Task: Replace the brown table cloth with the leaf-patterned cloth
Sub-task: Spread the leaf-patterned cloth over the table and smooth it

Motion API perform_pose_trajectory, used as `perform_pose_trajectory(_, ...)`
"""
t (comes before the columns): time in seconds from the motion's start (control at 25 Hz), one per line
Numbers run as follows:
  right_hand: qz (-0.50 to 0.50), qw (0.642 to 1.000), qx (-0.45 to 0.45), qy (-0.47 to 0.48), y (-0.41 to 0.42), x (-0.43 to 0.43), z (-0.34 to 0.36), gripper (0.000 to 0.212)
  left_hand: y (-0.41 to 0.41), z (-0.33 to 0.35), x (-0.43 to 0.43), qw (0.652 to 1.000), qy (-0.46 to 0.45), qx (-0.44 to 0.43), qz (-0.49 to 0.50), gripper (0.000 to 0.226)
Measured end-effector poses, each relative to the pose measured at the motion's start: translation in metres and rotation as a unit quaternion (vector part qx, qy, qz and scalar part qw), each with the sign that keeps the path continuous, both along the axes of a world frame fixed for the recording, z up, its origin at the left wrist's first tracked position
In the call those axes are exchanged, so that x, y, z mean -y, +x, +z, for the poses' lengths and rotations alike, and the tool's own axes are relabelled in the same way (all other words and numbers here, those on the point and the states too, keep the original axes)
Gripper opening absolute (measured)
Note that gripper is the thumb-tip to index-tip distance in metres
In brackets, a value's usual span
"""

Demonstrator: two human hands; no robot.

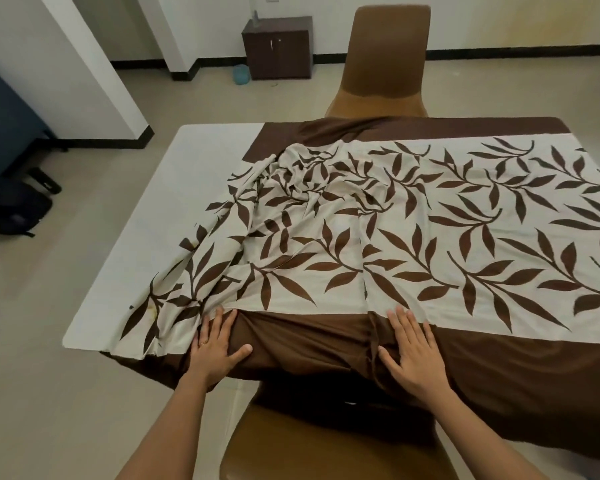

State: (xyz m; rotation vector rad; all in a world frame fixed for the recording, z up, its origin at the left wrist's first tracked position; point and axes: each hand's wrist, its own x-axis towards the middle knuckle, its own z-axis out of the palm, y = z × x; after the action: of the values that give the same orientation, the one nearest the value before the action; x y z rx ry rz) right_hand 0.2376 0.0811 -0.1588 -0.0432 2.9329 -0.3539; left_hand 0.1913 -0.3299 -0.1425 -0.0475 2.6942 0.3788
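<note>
A: Well, how will the leaf cloth (pixel 430 220) handle?
B: Soft, light, limp, I'd judge; it lies bunched at the left over the tabletop (pixel 146 209). Take its near hem.
A: Hands?
B: Left hand (pixel 217 348) and right hand (pixel 413 351) lie flat and spread on its brown border, gripping nothing.
A: Containers?
B: None on it.

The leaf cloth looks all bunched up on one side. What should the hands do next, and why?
Probably slide the left hand out toward the bare table end, dragging the leaf cloth with it. The cloth lies smooth on the right but is crumpled on the left, where the table is still uncovered. The right hand can pin it flat.
</note>
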Motion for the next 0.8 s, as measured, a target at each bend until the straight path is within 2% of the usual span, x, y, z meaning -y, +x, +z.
perform_pose_trajectory(0.36, -0.020, 0.999, 0.015, 0.023, 0.001, -0.039, 0.006, 0.083, -0.014, 0.003, 0.060, 1.000, 0.000, 0.009, 0.015, 0.108)
perform_pose_trajectory(0.6, -0.001, 0.996, 0.084, 0.003, -0.008, -0.045, 0.022, 0.095, -0.023, 0.007, 0.111, 0.993, 0.042, -0.001, -0.109, 0.099)
perform_pose_trajectory(0.68, -0.080, 0.992, 0.090, -0.033, -0.013, -0.025, 0.029, 0.089, -0.023, 0.005, 0.121, 0.987, 0.065, -0.009, -0.144, 0.095)
perform_pose_trajectory(0.76, -0.219, 0.973, 0.002, -0.074, -0.025, 0.035, 0.034, 0.067, -0.018, 0.004, 0.125, 0.984, 0.114, -0.046, -0.133, 0.081)
perform_pose_trajectory(0.8, -0.256, 0.960, -0.048, -0.102, -0.033, 0.079, 0.036, 0.062, -0.017, 0.004, 0.124, 0.979, 0.159, -0.076, -0.102, 0.070)
